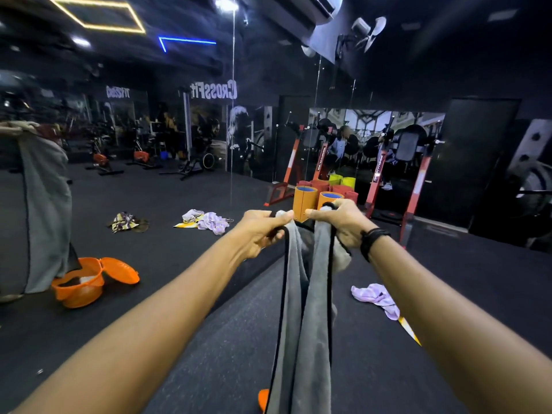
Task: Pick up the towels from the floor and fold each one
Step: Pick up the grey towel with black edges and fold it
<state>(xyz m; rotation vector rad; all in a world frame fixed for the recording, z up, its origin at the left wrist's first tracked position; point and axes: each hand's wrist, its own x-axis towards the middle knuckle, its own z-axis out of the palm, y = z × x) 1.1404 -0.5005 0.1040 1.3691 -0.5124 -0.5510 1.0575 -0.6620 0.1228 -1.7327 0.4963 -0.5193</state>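
While the grey towel (301, 309) hangs limp between both arms, left hand (260, 231) and right hand (343, 224) each pinch a top corner, close together. Soft, light, drapes easily; the black-trimmed edges look like the best hold. Mirror wall ahead, open floor (185, 294) left; lilac towel (378, 298) lies near, right.

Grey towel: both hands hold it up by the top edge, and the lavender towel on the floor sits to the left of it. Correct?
Not quite. In the head view the left hand and right hand do grip the grey towel at its top edge, but the lavender towel on the floor lies to its right, not left.
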